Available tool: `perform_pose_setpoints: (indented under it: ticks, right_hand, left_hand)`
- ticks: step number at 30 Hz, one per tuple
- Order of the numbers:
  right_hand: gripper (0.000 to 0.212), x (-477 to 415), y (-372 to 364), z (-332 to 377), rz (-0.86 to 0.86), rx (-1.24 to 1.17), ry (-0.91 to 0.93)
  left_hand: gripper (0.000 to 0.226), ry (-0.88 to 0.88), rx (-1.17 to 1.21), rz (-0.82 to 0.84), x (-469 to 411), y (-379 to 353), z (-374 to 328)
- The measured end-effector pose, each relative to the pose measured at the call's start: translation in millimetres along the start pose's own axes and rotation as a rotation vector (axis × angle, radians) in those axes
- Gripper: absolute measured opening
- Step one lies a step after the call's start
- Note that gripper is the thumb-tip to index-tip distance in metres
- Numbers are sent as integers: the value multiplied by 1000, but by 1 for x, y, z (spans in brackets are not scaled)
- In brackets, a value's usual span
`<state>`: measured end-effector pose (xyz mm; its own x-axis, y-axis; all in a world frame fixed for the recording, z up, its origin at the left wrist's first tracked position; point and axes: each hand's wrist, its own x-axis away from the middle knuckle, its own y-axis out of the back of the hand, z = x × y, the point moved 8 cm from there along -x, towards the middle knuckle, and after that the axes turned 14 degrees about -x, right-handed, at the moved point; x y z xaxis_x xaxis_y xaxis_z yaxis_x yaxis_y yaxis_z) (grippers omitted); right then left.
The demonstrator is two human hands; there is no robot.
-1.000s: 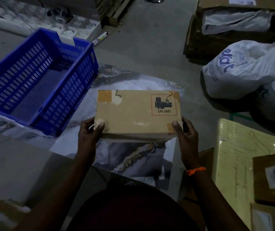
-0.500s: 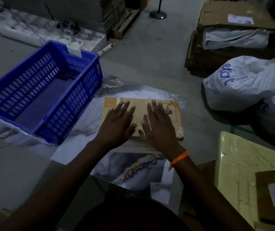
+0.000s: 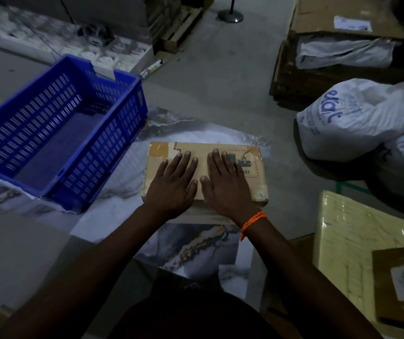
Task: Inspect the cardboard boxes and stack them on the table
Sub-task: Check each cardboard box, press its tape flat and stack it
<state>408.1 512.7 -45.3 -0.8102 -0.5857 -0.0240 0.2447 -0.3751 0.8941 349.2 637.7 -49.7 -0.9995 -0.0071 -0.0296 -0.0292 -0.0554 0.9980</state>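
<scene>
So the box (image 3: 257,187) is lying flat at the far right corner of the table (image 3: 196,248), long axis running left to right across the person. It's directly under both hands. The left hand (image 3: 171,187) covers the left half and the right hand (image 3: 225,189) covers the right half, partly over the hazard label (image 3: 249,167). Fingers (image 3: 179,162) are straight, slightly spread and pointing at the far edge. They press down on the lid and aren't curled round anything. Neither hand is nearer, it's dead centre between them.

A blue crate (image 3: 103,162) sits on the left side of the table, just beside the box. I'd guess the next box (image 3: 401,285) comes from the yellow bundle (image 3: 355,228) off the right edge, so that's the right hand's job.
</scene>
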Motion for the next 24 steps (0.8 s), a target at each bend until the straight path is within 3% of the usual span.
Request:
perform_pose_setpoints:
  ticks: [4, 8, 21, 24]
  right_hand:
    - [87, 0, 7, -5, 83, 24, 18]
    - [101, -2, 31, -56, 30, 30, -140]
    - [88, 7, 36, -73, 4, -67, -203]
    - [106, 18, 40, -83, -106, -328, -325]
  left_hand:
    - [74, -26, -16, 78, -4, 0, 8]
    - [83, 88, -13, 132, -6, -2, 53]
    - [89, 87, 36, 130, -3, -6, 56]
    - [95, 143, 101, 89, 4, -5, 57]
